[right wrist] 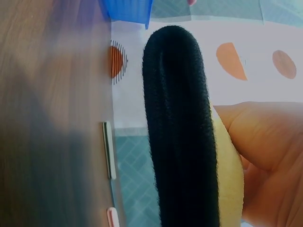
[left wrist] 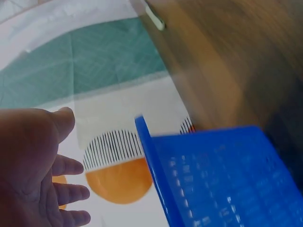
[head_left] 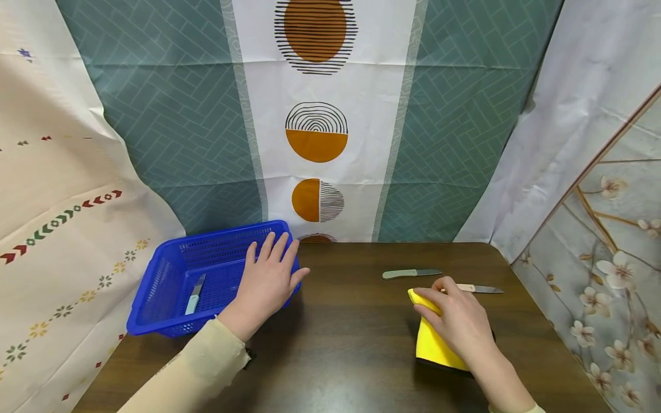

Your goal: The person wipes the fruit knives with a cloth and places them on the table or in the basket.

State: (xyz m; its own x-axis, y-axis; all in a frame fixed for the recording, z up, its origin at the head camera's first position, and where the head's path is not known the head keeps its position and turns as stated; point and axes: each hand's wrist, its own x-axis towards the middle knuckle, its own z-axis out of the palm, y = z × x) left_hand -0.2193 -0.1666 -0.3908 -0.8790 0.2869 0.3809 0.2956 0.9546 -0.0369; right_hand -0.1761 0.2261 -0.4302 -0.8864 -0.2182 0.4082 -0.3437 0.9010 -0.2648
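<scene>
In the head view my left hand hovers over the right side of a blue plastic basket, fingers straight and spread, holding nothing. A knife with a pale blue handle lies inside the basket. My right hand pinches a folded yellow cloth by its upper edge; the cloth's dark side faces the right wrist camera. Just beyond that hand, a knife with a cream handle lies on the table, its handle partly hidden by the fingers. A green-handled knife lies to its left.
The brown wooden table carries all of these. A patterned curtain hangs behind the table's far edge, with more printed cloth along the left and a floral one on the right. A small dark object shows beside the left sleeve.
</scene>
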